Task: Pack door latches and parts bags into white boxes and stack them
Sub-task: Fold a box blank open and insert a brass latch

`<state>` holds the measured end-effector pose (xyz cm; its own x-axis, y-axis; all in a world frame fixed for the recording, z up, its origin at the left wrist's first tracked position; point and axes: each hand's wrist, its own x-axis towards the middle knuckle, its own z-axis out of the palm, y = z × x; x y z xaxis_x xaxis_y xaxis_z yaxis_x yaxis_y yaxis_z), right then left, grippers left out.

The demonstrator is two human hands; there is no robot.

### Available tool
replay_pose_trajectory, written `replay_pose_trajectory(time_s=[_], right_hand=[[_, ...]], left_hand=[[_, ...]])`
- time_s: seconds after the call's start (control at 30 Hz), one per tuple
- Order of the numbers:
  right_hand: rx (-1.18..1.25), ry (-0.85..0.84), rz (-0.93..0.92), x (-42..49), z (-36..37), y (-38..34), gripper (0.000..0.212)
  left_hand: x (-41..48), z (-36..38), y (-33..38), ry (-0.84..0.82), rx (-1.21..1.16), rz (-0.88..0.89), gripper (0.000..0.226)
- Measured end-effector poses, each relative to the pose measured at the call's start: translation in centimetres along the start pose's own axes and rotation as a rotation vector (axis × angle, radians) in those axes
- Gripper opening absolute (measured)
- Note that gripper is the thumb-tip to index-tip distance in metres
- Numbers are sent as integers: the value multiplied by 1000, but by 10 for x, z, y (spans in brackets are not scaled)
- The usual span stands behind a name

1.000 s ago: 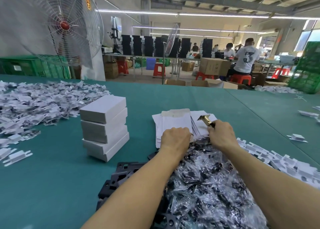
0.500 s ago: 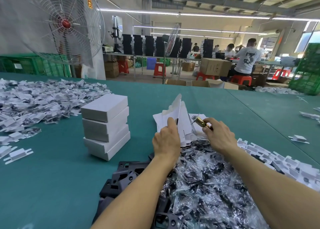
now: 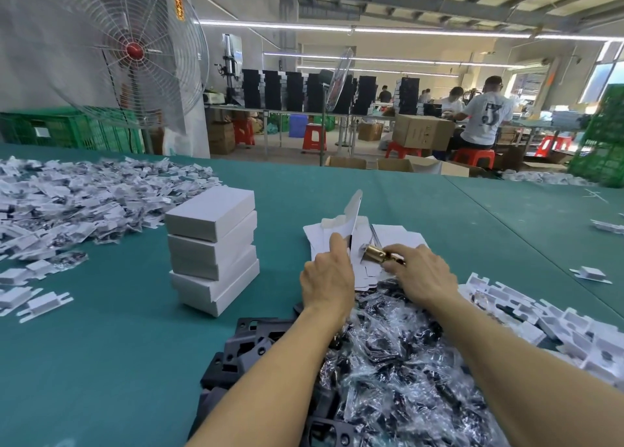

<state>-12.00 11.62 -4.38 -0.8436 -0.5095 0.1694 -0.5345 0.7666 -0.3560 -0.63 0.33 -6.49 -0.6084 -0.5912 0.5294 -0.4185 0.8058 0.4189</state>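
Note:
My left hand [image 3: 327,276] grips a flat white box blank [image 3: 354,216] and holds it on edge above a pile of flat blanks [image 3: 395,235] on the green table. Just right of it, my right hand [image 3: 420,272] holds a brass door latch [image 3: 374,253], its plate end pointing at the raised blank. Three closed white boxes [image 3: 212,249] stand stacked to the left. A heap of clear parts bags [image 3: 398,369] lies under my forearms, with black plastic plates [image 3: 250,343] beside it.
White foam inserts [image 3: 557,325] lie along the right, and many more are heaped at the far left [image 3: 67,203]. A big standing fan [image 3: 135,51] is behind the table's far left edge. People work at tables in the background.
My left hand has lifted one blank from lying flat to standing on edge. My right hand has brought the brass latch down and leftward toward it.

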Motion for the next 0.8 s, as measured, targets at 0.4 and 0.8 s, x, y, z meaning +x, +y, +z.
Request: replay_pose_trajectory(time_s=[0.4, 0.8], right_hand=[[-63, -41, 19, -1, 3, 8, 58], [383, -91, -108, -18, -63, -12, 43]], left_hand=[[15, -89, 7, 138, -519, -227, 39], [-54, -129, -40, 66, -536, -467, 41]])
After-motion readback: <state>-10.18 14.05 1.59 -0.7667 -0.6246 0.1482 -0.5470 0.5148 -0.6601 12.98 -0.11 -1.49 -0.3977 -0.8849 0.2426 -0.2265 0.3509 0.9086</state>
